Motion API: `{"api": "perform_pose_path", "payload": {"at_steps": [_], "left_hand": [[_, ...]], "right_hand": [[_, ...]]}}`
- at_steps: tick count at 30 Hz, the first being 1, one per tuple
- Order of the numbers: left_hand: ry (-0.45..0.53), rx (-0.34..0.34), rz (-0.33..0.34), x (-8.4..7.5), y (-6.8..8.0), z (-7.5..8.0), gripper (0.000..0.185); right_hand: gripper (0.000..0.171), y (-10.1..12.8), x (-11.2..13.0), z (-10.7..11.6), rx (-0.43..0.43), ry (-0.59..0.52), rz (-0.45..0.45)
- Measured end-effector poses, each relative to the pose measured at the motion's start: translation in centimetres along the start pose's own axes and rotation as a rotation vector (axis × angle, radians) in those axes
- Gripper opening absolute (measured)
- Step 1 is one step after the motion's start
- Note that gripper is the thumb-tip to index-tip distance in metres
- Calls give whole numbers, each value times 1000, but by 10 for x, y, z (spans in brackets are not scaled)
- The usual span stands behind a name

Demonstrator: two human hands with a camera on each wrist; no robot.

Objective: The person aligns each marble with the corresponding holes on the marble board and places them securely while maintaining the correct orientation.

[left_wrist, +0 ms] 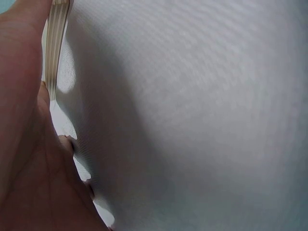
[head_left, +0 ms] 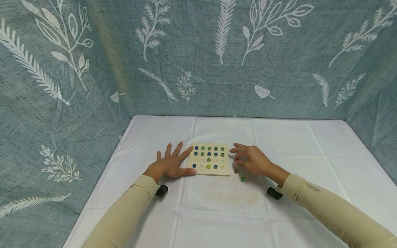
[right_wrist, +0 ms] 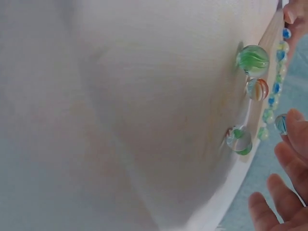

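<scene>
Marble [right_wrist: 281, 124] in right grip [head_left: 254, 159], partly hidden, indistinct from head view

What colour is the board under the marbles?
The board is pale cream, clearest in the head view.

Snug beige cloth sleeves [head_left: 124, 213] end in plain cuffs [head_left: 149, 183] just behind each bare hand [head_left: 172, 165]. Small dark lettering [head_left: 312, 187] marks the right one behind its cuff. Beside each wrist, thumb side, shows a small black device [head_left: 274, 193].
</scene>
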State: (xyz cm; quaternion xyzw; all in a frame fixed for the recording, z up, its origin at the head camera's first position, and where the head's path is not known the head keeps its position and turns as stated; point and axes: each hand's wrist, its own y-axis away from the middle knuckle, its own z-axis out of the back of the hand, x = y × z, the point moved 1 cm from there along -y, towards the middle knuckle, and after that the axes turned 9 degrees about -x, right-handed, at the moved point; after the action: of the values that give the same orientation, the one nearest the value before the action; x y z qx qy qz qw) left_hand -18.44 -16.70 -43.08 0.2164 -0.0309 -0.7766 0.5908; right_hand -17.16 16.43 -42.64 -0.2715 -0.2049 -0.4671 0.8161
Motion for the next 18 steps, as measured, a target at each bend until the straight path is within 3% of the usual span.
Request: {"api": "perform_pose_path", "payload": {"at_steps": [18], "left_hand": [[-4,-19,4,0,1,-2,101]], "right_hand": [[8,-12,13,-4,-4,-18,59]]}}
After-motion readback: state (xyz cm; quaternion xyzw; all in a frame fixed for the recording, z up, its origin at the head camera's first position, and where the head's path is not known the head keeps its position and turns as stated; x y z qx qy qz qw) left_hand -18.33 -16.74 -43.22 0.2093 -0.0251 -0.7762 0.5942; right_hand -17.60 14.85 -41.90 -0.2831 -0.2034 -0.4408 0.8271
